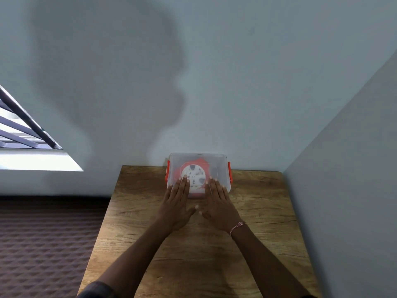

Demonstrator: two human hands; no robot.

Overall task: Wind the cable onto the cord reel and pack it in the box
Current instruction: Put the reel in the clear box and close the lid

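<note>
A clear plastic box (217, 163) with orange side latches stands at the far edge of the wooden table, against the wall, with its clear lid on top. Through the lid shows a red and white cord reel (194, 174) lying flat inside. My left hand (177, 201) and my right hand (219, 201) lie flat, side by side, fingers stretched forward, with the fingertips resting on the near part of the lid. Neither hand grips anything. No loose cable is visible.
The wooden table (257, 211) fills the lower middle, with a grey wall behind it and another close on the right. A patterned dark floor (43, 244) lies to the left, below a barred window (25, 134).
</note>
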